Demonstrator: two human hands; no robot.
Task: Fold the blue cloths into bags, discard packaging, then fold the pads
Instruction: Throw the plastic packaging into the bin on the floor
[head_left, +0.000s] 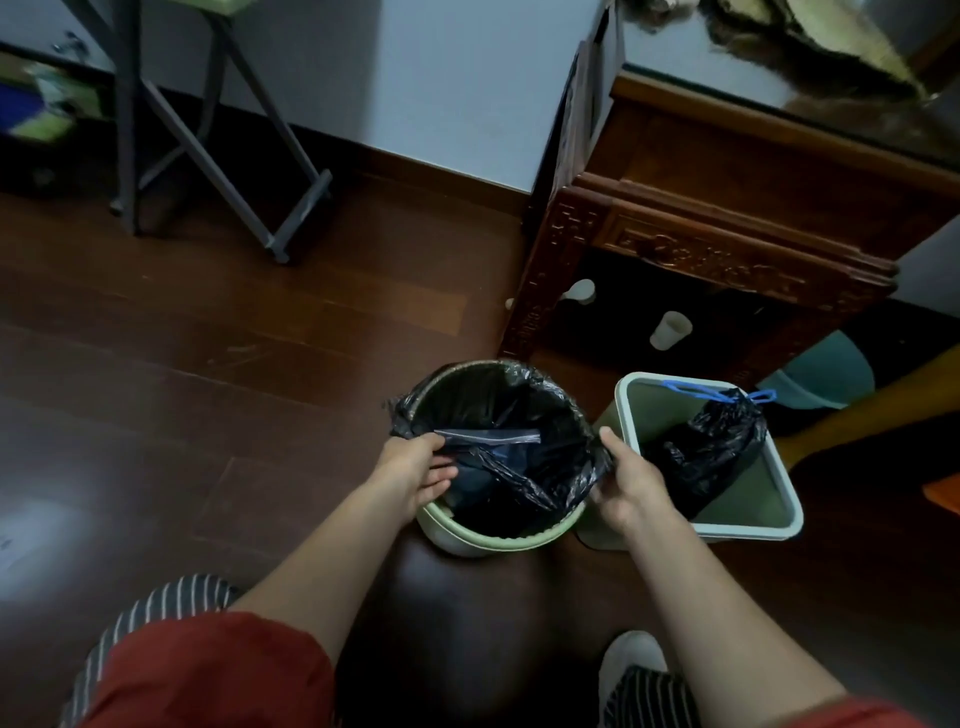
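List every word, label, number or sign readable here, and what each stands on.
No readable text anywhere.
The carved relief on the dark wooden table: blurred, unreadable as characters.
The clear plastic zip bag in the left hand: no print visible.
The round green bin and square pale bin: no labels visible.

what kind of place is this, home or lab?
Most likely a room in a home: dark wood floor, a carved wooden table, a round bin with a black liner and a square bin beside it. The left hand holds a clear bag over the round bin; the right hand grips the liner.
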